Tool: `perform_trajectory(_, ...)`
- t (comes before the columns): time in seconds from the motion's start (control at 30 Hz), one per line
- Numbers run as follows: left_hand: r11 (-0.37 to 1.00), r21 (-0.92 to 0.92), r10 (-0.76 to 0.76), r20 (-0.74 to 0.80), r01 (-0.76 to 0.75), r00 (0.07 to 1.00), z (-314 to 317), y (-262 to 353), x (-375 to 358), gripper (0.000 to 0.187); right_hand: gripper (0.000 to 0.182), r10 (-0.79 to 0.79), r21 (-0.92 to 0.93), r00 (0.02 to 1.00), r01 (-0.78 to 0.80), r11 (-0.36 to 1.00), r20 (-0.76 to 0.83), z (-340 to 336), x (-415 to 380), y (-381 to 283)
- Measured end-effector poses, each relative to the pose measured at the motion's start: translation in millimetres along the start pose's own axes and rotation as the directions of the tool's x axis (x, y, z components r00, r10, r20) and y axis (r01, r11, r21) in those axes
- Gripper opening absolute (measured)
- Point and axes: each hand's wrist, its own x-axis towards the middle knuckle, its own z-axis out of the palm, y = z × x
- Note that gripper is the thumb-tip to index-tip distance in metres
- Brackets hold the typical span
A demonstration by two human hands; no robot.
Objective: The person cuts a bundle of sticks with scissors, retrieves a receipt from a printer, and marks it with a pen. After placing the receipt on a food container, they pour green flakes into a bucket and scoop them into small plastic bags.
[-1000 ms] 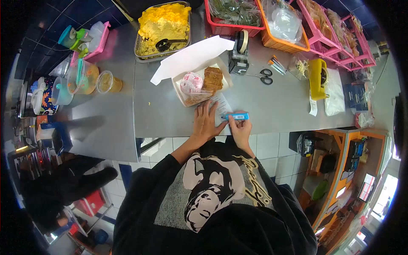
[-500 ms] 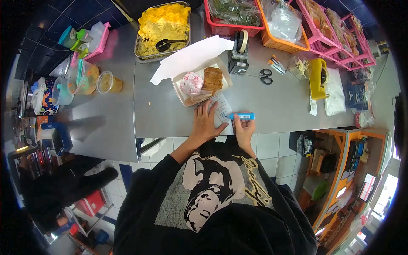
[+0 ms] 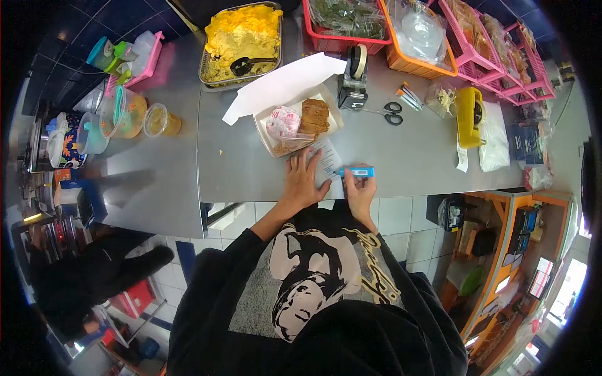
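A printed paper slip (image 3: 328,156) lies on the steel table near its front edge. My left hand (image 3: 302,178) rests flat on the slip's left side, fingers spread toward the box. In my right hand (image 3: 360,195) is a blue marker (image 3: 357,172), held sideways with its dark tip at the paper. Just beyond the slip stands an open white food box (image 3: 268,139), its lid (image 3: 282,84) folded back. Inside it are a red-and-white wrapped bundle (image 3: 283,121), a brown fried piece (image 3: 314,117) and a small clear packet (image 3: 293,143).
Behind the box are a tray of yellow food (image 3: 241,34) with a black spoon (image 3: 249,65), and a tape dispenser (image 3: 352,94). Scissors (image 3: 392,113), pens (image 3: 411,97) and a yellow dispenser (image 3: 468,122) lie rightward. Plastic tubs (image 3: 128,116) stand left. Another person (image 3: 94,269) is at lower left.
The marker has shifted very slightly left along the slip in my right hand. My left hand stays in place on the paper.
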Motion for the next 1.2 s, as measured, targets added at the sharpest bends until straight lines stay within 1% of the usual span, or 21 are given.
perform_trajectory(0.1,1.000,-0.005,-0.009,0.001,0.009,1.000,-1,1,1,0.073,0.015,-0.040,0.108,0.997,0.047,0.993,-0.064,-6,14,-27)
perform_trajectory(0.17,1.000,-0.010,-0.027,-0.012,0.027,1.000,0,2,-1,0.072,0.021,-0.474,-0.473,0.879,0.435,0.766,0.041,-29,38,-43)
perform_trajectory(0.2,0.999,-0.018,-0.039,-0.019,0.038,0.999,0,3,-2,0.072,0.021,-0.475,-0.471,0.879,0.440,0.765,0.049,-43,49,-51)
perform_trajectory(0.27,0.998,0.026,-0.054,-0.027,0.055,0.998,-6,10,-3,0.070,0.037,-0.313,-0.759,0.832,0.549,0.350,0.457,-62,70,-65)
perform_trajectory(0.33,0.994,0.072,-0.076,-0.047,0.079,0.996,-18,16,-1,0.068,0.043,-0.386,-0.754,0.799,0.582,0.305,0.461,-48,89,-80)
perform_trajectory(0.37,0.995,-0.096,-0.035,-0.112,0.024,0.993,-28,16,0,0.066,0.048,-0.454,-0.755,0.768,0.600,0.263,0.452,-38,101,-87)
perform_trajectory(0.4,0.966,-0.255,-0.002,-0.178,-0.044,0.984,-40,15,0,0.064,0.048,-0.512,-0.710,0.728,0.645,0.283,0.456,-23,119,-93)
perform_trajectory(0.47,0.997,-0.047,0.032,-0.464,-0.061,0.885,-72,1,17,0.057,0.047,-0.617,-0.591,0.610,0.759,0.273,0.498,23,154,-120)
perform_trajectory(0.53,0.923,0.247,-0.064,-0.656,0.294,0.752,-124,-3,56,0.046,0.046,-0.662,-0.498,0.516,0.833,0.241,0.544,67,188,-133)
perform_trajectory(0.6,0.899,0.350,0.008,-0.612,0.262,0.790,-143,-45,75,0.031,0.044,-0.430,-0.352,0.517,0.843,0.407,0.740,94,216,-132)
perform_trajectory(0.63,0.893,0.355,0.005,-0.624,0.278,0.781,-146,-56,77,0.031,0.044,-0.435,-0.333,0.500,0.851,0.406,0.749,98,220,-133)
perform_trajectory(0.7,0.946,-0.100,-0.324,-0.300,0.308,0.897,-145,-75,82,0.023,0.042,-0.155,-0.392,0.556,0.731,0.559,0.816,103,227,-134)
perform_trajectory(0.77,0.928,-0.165,-0.371,-0.365,0.333,0.854,-133,-70,84,0.020,0.036,-0.267,-0.288,0.511,0.763,0.579,0.817,101,212,-126)
perform_trajectory(0.8,0.908,-0.233,-0.415,-0.410,0.347,0.812,-122,-65,86,0.017,0.033,-0.030,-0.332,0.635,0.443,0.832,0.772,102,198,-133)
perform_trajectory(0.83,0.905,-0.235,-0.423,-0.413,0.355,0.806,-107,-63,90,0.017,0.030,0.243,-0.354,0.650,0.044,0.934,0.720,104,189,-136)
perform_trajectory(0.9,0.936,-0.257,-0.352,-0.672,0.241,0.651,-85,-57,103,0.015,0.027,0.202,-0.327,0.671,0.064,0.943,0.713,103,193,-124)
perform_trajectory(0.97,0.909,-0.259,-0.415,-0.653,0.328,0.634,-87,-55,104,0.017,0.023,0.000,-0.454,0.708,0.454,0.767,0.707,102,199,-126)
perform_trajectory(1.0,0.896,-0.214,-0.439,-0.554,0.389,0.707,-96,-55,99,0.020,0.020,-0.108,-0.481,0.643,0.664,0.573,0.759,96,208,-117)
perform_trajectory(1.1,0.902,-0.133,-0.430,-0.353,0.410,0.831,-119,-54,74,0.027,0.026,-0.185,-0.320,0.493,0.763,0.561,0.850,74,192,-113)
perform_trajectory(1.17,0.921,-0.108,-0.390,-0.254,0.374,0.885,-116,-48,58,0.031,0.029,-0.251,-0.301,0.541,0.730,0.613,0.802,65,162,-104)
perform_trajectory(1.2,0.892,-0.253,-0.433,-0.234,0.375,0.871,-106,-45,51,0.033,0.033,-0.310,-0.278,0.591,0.697,0.661,0.745,63,150,-100)
